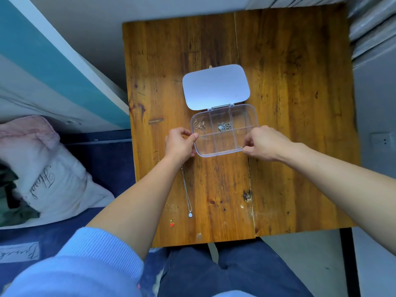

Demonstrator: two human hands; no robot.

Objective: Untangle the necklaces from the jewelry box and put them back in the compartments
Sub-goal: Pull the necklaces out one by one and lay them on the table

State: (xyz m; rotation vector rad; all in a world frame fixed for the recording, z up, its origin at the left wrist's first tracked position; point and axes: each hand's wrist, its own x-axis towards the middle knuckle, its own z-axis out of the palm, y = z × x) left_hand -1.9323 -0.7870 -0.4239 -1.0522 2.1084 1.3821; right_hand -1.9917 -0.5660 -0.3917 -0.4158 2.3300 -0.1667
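Observation:
A clear plastic jewelry box with several compartments lies open on the wooden table, its lid folded back. My left hand grips the box's left edge. My right hand pinches its front right corner. A rose-gold chain sits bunched in the back left compartment. A silver chain fills the back middle one. The front compartments look empty. On the table, a silver necklace with a white pendant lies stretched out. A gold necklace with a red pendant lies left of it, partly under my left arm.
The table's left edge borders a bed with a pink-and-white pillow and blue bedding. My lap in dark trousers is at the table's front edge. A wall socket is at the right.

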